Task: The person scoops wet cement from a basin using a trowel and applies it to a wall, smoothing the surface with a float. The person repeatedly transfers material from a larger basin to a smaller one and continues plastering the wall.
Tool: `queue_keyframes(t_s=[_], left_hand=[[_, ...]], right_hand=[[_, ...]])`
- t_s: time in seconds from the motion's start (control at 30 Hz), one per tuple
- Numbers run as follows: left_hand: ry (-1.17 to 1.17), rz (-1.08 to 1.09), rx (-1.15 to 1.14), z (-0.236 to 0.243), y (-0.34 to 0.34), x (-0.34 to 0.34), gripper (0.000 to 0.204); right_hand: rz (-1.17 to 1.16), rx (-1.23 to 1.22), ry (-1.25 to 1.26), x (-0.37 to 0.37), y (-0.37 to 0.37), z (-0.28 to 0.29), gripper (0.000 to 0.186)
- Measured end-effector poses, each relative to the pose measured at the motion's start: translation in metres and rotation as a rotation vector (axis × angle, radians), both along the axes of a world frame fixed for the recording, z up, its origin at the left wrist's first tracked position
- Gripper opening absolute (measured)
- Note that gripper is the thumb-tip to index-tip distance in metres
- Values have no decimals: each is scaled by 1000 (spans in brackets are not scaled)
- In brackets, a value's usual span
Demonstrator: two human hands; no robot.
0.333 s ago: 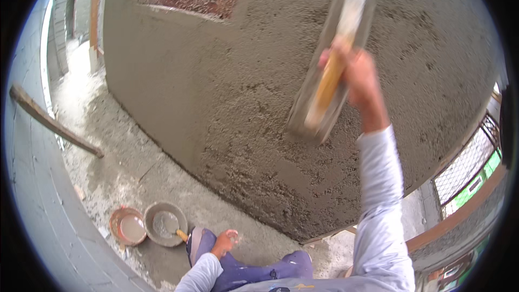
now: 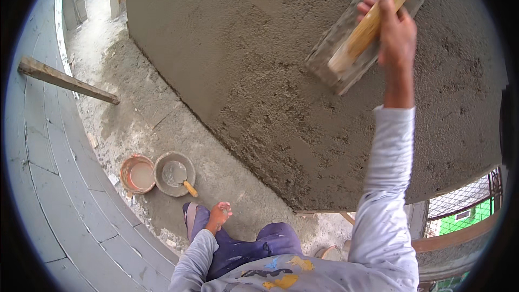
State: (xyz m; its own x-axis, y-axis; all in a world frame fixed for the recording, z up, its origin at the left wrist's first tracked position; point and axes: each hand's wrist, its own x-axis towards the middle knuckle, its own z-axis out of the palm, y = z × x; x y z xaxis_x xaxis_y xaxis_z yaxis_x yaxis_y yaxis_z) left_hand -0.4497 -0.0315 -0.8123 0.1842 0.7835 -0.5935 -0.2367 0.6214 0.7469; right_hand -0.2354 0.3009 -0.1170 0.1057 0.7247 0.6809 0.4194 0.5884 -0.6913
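Resting by the purple trousers [image 2: 232, 250], left hand [image 2: 219, 217] half-curled, seemingly empty. Right hand [image 2: 398, 35] grips the long float [image 2: 339, 37] by its wooden handle [image 2: 361, 38], now higher over the plastered wall [image 2: 324, 124] than 0.3 s ago: upward stroke likely underway, coarse patches [image 2: 270, 113] below probably unfinished.

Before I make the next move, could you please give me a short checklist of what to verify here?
1. Right hand around the tan wooden handle of the long grey plastering float: ok.
2. Float's working face evenly coated: cannot tell; it faces the wall.
3. Grey plastered wall smooth all over: not ok; rough, pitted patches show.
4. Left hand free of tools: ok; fingers loosely curled, no tool visible.
5. Wooden-handled hand tool resting in the round grey basin: ok; its handle reaches over the rim.
6. Round reddish bucket upright beside the basin: ok.
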Motion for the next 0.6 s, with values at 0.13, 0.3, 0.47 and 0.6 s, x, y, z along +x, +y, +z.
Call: queue_keyframes(t_s=[0.13, 0.3, 0.47, 0.6], left_hand=[[-159, 69, -174, 43, -18, -10, 55], [-258, 157, -241, 83, -55, -16, 41], [-147, 161, -197, 111, -73, -39, 50], [98, 14, 4, 86, -72, -73, 23]], right_hand=[[-287, -270, -43, -28, -2, -231, 46], [-133, -702, 178, -34, -1, -430, 42], [-182, -582, 78, -72, 30, -319, 56], [-93, -421, 48, -130, 83, -126, 67]])
